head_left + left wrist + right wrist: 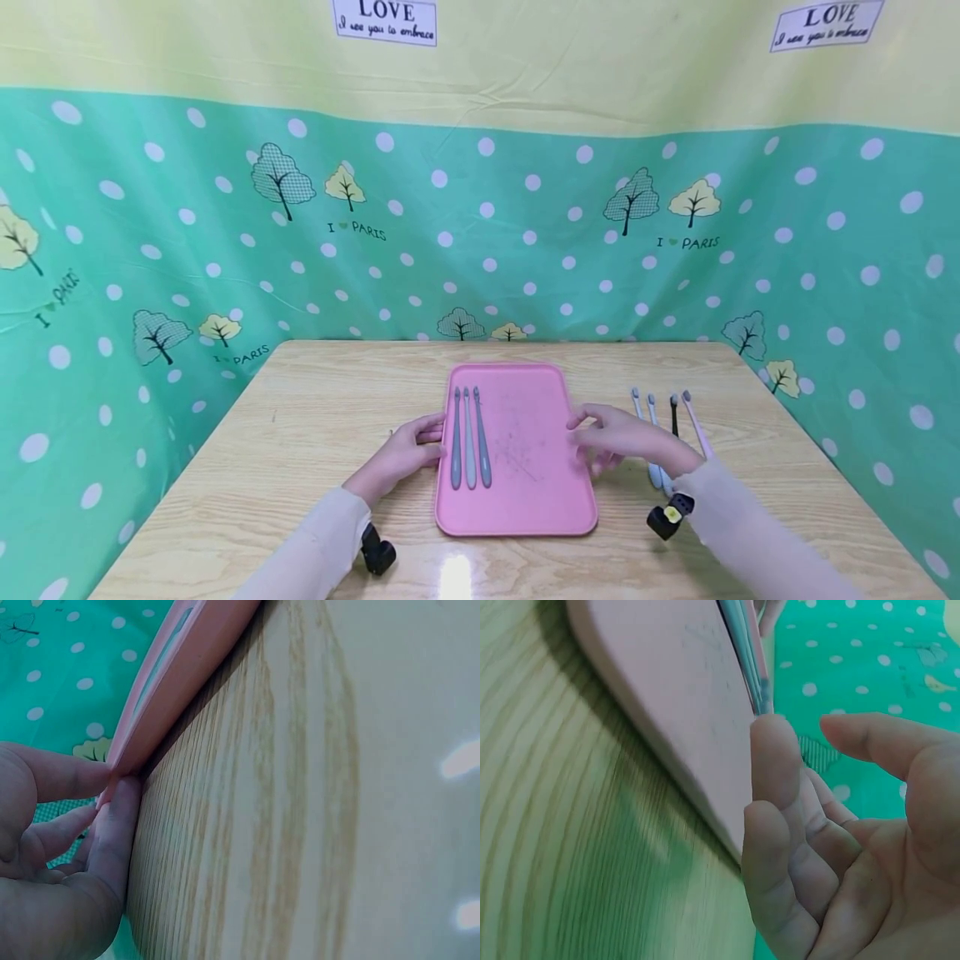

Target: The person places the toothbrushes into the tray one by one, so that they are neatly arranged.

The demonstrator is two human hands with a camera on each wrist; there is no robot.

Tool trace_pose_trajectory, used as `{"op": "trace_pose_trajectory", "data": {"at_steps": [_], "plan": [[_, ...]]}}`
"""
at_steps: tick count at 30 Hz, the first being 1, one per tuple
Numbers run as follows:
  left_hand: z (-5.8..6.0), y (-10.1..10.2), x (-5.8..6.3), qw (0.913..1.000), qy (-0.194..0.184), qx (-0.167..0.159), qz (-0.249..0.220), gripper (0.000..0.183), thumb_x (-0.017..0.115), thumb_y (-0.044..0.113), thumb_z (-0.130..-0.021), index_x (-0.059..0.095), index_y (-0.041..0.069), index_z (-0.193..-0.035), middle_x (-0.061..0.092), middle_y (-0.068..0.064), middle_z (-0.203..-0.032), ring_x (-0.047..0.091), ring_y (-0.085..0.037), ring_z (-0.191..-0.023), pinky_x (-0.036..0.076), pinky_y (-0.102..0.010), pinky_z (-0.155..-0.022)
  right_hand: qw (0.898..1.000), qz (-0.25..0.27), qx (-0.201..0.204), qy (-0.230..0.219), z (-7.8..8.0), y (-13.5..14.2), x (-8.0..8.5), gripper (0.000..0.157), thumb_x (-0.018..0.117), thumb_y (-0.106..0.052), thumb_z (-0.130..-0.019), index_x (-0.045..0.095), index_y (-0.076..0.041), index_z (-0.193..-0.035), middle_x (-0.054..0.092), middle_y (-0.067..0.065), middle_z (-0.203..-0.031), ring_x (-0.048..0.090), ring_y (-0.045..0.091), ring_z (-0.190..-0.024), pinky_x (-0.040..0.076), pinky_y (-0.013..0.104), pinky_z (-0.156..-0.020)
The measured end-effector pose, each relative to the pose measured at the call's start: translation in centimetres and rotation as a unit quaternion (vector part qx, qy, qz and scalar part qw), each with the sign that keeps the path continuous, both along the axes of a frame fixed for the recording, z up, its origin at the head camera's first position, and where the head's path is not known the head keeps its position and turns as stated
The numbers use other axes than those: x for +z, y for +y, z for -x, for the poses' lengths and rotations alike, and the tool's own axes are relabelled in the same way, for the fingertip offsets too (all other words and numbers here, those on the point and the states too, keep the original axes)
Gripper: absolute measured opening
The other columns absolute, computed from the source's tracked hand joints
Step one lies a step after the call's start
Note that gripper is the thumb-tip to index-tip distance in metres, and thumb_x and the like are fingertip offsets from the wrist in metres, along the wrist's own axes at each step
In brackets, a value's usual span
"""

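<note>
A pink tray (525,504) lies on the table with three grey toothbrushes (470,450) side by side along its left half. My left hand (401,457) pinches the tray's left edge; the left wrist view shows the thumb on one side of the pink rim (161,712) and fingers on the other. At the right edge is my right hand (618,433). Its thumb and fingers stand apart in the right wrist view, with loosely bent fingers (776,769) close to the tray's side (667,742); whether they touch it I cannot tell.
Right of the tray, partly behind my right forearm, several toothbrushes lie on the wooden table (300,392): light blue ones (637,403), a black one (674,415) and a pink one (697,423). A green dotted curtain (510,250) hangs behind the table and at its sides.
</note>
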State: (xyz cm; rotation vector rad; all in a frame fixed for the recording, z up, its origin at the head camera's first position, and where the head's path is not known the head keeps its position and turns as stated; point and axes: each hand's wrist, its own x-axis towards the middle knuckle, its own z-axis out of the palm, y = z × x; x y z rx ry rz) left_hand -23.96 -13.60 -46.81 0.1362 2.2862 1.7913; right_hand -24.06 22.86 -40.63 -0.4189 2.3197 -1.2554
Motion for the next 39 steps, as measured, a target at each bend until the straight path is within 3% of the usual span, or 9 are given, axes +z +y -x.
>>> {"op": "trace_pose_trajectory", "data": {"at_steps": [12, 29, 39], "plan": [[0.1, 0.0, -0.3, 0.9999, 0.000, -0.002, -0.012, 0.062, 0.065, -0.004, -0.090, 0.044, -0.003, -0.148, 0.055, -0.020, -0.135, 0.054, -0.035, -0.125, 0.060, -0.033, -0.091, 1.000, 0.000, -0.015, -0.003, -0.4, 4.5, -0.4, 0.045, 0.058, -0.028, -0.102, 0.050, 0.006, -0.129, 0.068, 0.015, -0.095, 0.068, 0.024, -0.064, 0.056, 0.030, -0.056], [0.1, 0.0, -0.3, 1.0000, -0.001, 0.004, -0.008, 0.063, 0.067, -0.002, -0.089, 0.045, -0.002, -0.148, 0.056, -0.018, -0.133, 0.055, -0.033, -0.123, 0.060, -0.033, -0.089, 0.995, -0.046, -0.085, 0.014, -2.2, 8.2, -0.5, 0.044, 0.059, -0.025, -0.101, 0.051, 0.008, -0.128, 0.072, 0.010, -0.092, 0.066, 0.024, -0.065, 0.049, 0.026, -0.049], [0.0, 0.1, -0.4, 0.9999, 0.001, 0.002, -0.014, 0.062, 0.067, -0.003, -0.089, 0.044, -0.003, -0.147, 0.055, -0.020, -0.134, 0.054, -0.035, -0.123, 0.060, -0.034, -0.089, 0.985, -0.088, -0.139, 0.043, -2.3, 9.0, -1.9, 0.041, 0.074, -0.015, -0.089, 0.056, 0.003, -0.120, 0.062, 0.009, -0.082, 0.061, 0.022, -0.063, 0.045, 0.026, -0.047]]}}
